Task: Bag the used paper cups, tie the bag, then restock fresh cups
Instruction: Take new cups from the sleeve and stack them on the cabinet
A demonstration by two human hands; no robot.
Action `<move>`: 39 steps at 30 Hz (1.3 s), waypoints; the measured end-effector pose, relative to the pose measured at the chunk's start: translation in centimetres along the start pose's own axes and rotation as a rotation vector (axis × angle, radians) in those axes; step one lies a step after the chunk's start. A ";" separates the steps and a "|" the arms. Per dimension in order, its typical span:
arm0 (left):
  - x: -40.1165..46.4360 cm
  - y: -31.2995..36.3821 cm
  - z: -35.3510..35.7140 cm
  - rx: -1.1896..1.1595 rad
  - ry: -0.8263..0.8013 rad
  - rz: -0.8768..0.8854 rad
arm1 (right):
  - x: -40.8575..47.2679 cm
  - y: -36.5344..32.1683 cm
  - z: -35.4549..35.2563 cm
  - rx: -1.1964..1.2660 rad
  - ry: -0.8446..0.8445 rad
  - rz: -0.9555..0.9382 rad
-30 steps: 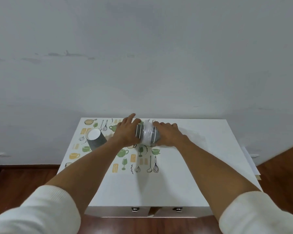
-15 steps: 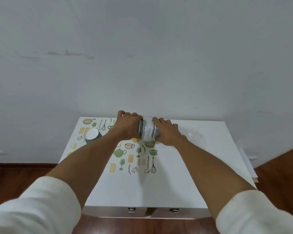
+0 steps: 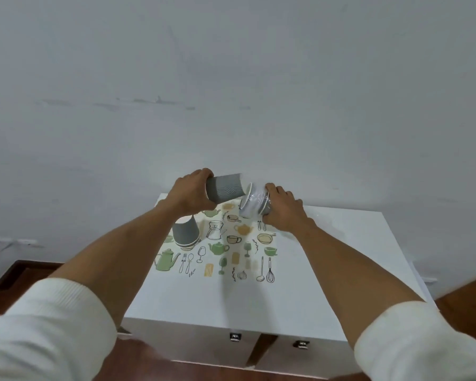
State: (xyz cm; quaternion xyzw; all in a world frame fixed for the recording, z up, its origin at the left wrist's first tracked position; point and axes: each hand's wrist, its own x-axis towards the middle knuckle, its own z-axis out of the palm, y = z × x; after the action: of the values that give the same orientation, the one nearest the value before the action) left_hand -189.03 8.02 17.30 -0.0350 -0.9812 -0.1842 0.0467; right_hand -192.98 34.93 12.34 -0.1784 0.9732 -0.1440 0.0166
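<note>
— Above the far edge of the white cabinet top (image 3: 327,270), what have the hands got?
— The left hand (image 3: 188,195) grips a grey ribbed paper cup (image 3: 225,188) lying sideways in the air. The right hand (image 3: 282,210) curls round a plastic-wrapped sleeve of stacked cups (image 3: 254,203), just beside it.
— Anything else?
— An upturned stack of grey paper cups (image 3: 186,233) stands on the kitchenware-printed mat (image 3: 231,257), under the left wrist.

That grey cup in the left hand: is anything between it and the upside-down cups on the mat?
Nothing visible. The grey cup in the left hand hangs above the upside-down cups, with only the left wrist beside them.
</note>
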 end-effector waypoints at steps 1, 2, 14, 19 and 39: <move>-0.7 -0.6 -0.5 -0.100 0.040 -0.032 | 0.1 -0.9 0.1 0.011 0.002 -0.002; -1.2 -1.0 -0.9 -0.201 0.086 -0.059 | 0.1 -1.5 0.3 0.020 -0.002 -0.004; -6.4 -6.1 -1.0 -0.631 0.171 -0.267 | -1.2 -6.9 3.9 0.056 -0.073 0.023; -7.0 -7.2 0.9 -0.613 0.092 -0.285 | -1.6 -6.8 4.4 0.027 -0.086 0.067; -7.0 -6.2 2.0 -0.223 0.629 0.005 | -1.2 -6.3 5.6 -0.010 -0.100 0.043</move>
State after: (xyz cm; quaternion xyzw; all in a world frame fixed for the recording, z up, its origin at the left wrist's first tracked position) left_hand -182.73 2.64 12.49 0.0165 -0.8923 -0.2923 0.3435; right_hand -189.26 28.16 8.77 -0.1645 0.9755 -0.1294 0.0673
